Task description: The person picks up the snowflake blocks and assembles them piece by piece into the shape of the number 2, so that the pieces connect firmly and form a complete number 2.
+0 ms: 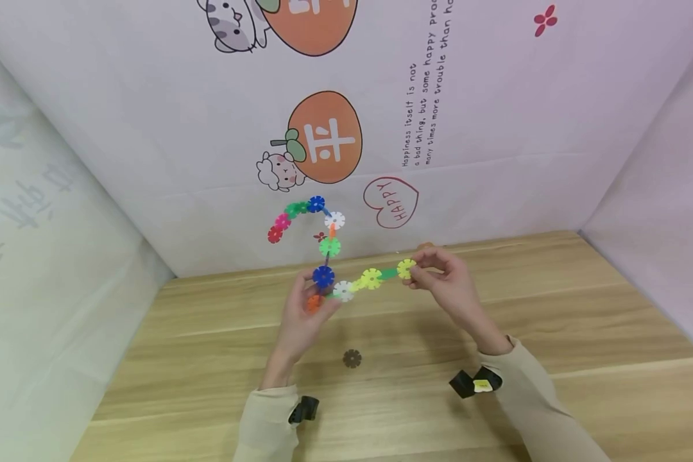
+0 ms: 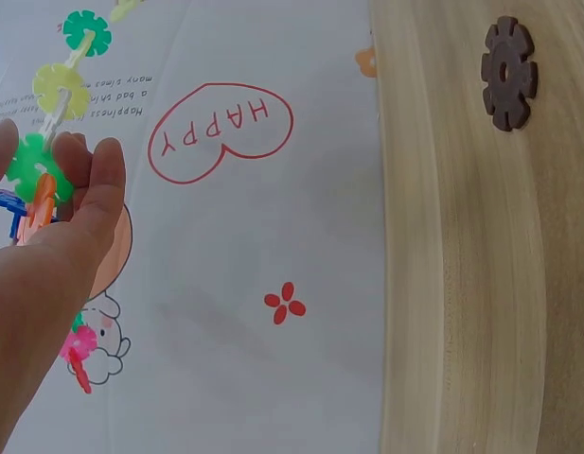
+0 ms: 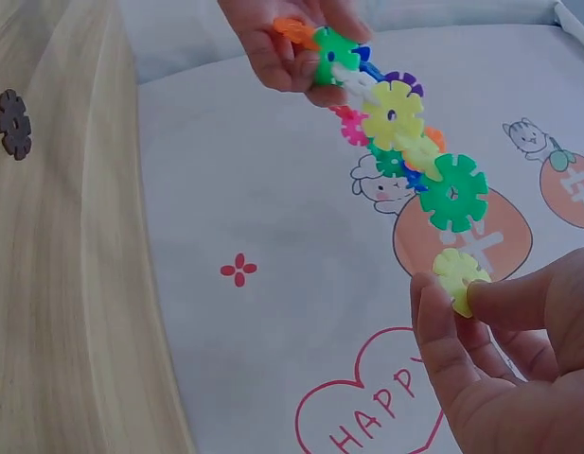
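A curved chain of colorful slotted plastic snowflake discs is held up above the wooden table. My left hand (image 1: 301,324) grips it near its lower bend, around an orange disc (image 1: 314,303) and a green disc (image 2: 38,168). Close to those fingers are a dark blue disc (image 1: 323,276) and a white disc (image 1: 343,291). From there the chain rises to a red disc (image 1: 274,234) at its far upper end. My right hand (image 1: 447,282) pinches a yellow disc (image 3: 460,281) between thumb and fingers, right beside a green disc (image 3: 452,193) on the chain's right end.
On the wooden table (image 1: 237,378) lies one loose brown disc (image 1: 351,359), in front of both hands. A white printed cloth (image 1: 485,128) stands along the table's back edge, with similar cloth at both sides.
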A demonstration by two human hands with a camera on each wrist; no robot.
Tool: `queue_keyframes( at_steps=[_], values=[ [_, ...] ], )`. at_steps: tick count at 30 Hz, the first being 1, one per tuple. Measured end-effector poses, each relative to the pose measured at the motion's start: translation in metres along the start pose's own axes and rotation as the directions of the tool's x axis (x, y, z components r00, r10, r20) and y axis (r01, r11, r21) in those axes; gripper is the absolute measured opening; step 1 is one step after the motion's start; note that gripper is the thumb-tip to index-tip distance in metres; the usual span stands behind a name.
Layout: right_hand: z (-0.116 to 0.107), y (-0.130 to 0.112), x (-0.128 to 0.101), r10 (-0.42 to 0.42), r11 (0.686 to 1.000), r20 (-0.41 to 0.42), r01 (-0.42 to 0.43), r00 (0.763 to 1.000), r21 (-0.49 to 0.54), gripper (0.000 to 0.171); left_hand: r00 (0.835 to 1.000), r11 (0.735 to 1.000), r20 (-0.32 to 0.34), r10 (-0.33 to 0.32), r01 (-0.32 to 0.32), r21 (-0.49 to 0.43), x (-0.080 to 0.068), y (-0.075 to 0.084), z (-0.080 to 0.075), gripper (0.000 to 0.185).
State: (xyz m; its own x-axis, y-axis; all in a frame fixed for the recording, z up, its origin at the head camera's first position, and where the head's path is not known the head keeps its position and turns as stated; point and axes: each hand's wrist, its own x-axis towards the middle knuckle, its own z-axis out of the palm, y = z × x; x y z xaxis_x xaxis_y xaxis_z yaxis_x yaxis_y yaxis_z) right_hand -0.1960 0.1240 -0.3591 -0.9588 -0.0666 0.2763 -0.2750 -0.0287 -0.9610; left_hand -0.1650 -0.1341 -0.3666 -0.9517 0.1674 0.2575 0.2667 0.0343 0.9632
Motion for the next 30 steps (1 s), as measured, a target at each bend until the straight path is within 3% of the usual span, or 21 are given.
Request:
queue_keyframes(
  at_steps=[22,30],
  values=[
    [0.0003,-0.0063,-0.0039,-0.086,0.996,0.043,0.085,0.995,0.021,0.018,0.998,0.998,0.025,0.055,-0.055,0.002,0.0001,-0.0059,0.0014,0.044],
    [0.0043,-0.0058,-0.0055,-0.149,0.989,0.008,0.149,0.989,-0.010,0.017,0.998,0.998,0.021,0.066,-0.066,0.014,0.0004,-0.0061,0.0032,0.044]
  ],
)
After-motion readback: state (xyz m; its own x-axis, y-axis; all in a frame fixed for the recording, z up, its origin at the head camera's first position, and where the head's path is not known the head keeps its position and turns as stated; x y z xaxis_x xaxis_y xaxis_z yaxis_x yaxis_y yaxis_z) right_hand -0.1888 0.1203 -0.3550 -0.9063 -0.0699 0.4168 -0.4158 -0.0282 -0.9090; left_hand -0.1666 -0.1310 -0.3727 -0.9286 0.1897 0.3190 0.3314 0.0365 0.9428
